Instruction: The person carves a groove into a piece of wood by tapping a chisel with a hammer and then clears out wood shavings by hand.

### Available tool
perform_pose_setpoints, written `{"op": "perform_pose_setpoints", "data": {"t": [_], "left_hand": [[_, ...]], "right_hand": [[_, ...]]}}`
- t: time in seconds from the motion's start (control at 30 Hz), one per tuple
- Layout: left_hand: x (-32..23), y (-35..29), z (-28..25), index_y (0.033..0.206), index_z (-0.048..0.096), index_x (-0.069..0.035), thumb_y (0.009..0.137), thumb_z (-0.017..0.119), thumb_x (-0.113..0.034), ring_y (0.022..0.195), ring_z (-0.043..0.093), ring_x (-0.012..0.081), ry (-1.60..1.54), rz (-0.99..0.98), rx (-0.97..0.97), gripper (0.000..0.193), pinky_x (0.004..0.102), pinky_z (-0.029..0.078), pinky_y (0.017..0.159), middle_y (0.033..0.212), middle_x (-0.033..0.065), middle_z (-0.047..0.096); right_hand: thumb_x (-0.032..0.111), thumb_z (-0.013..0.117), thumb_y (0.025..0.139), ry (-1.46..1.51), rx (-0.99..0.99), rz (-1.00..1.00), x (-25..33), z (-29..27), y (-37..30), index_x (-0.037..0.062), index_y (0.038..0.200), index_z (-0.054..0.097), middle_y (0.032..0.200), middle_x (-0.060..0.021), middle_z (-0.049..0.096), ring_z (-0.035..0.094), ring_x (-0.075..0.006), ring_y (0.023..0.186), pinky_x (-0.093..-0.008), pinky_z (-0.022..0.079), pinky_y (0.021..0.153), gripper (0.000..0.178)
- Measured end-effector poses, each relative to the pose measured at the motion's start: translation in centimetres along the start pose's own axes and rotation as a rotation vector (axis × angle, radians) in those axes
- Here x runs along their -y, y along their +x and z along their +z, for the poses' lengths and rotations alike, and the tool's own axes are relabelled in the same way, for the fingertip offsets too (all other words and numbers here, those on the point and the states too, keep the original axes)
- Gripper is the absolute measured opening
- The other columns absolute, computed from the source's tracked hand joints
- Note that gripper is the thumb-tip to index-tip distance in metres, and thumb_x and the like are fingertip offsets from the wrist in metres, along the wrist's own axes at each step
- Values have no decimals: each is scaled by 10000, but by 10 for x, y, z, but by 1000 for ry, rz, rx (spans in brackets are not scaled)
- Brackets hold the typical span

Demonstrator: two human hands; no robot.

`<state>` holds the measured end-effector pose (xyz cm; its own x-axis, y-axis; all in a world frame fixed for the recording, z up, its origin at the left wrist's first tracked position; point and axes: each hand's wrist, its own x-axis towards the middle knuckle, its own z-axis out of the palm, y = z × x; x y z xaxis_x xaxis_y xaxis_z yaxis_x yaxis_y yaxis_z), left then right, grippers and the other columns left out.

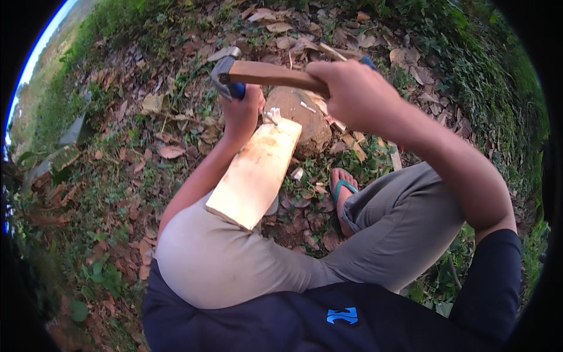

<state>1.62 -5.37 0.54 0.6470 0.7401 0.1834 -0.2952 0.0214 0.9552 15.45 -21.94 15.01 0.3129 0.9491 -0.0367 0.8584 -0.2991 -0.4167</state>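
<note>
My right hand [346,88] grips the wooden handle of a hammer [267,74]. Its metal head [220,70] sits just above a blue-handled tool [237,91], and my left hand [243,111] is closed around that tool. The tool's working end is hidden behind this hand. A pale wooden plank [255,173] lies slanted, near end on my left thigh, far end against a brown stone [308,120]. Pale chips [272,114] curl up at the plank's far end, right beside my left hand.
I sit on ground covered with dry leaves and grass [146,146]. My foot in a teal flip-flop [343,189] rests right of the plank. Wood offcuts [352,146] lie by the stone. A grey slab [70,132] lies at far left.
</note>
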Motion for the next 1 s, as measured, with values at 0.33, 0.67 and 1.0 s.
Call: {"op": "perform_pose_setpoints", "data": {"t": [0.33,0.67,1.0], "left_hand": [[5,0,-12,869,446,-65,1013,569,-134,505,437,75,67,133,92,201,277,400,481,625,-5,470],[-7,-4,-9,890,403,-74,1025,568,-168,486,410,85,-36,54,47,233,277,408,487,604,-2,440],[-7,2,-11,898,385,-83,1025,572,-162,507,429,83,-30,-2,143,239,278,417,510,625,-6,438]], "right_hand": [[50,620,791,56,-27,-125,5,-5,-5,119,1033,655,819,-175,676,674,-401,786,-503,526,698,254],[7,580,778,89,28,156,-8,-32,-2,52,1055,679,889,-188,682,698,-333,878,-453,542,764,297],[36,591,839,-142,39,249,-16,-70,-95,39,958,569,722,-182,576,568,-394,687,-464,424,642,120]]}}
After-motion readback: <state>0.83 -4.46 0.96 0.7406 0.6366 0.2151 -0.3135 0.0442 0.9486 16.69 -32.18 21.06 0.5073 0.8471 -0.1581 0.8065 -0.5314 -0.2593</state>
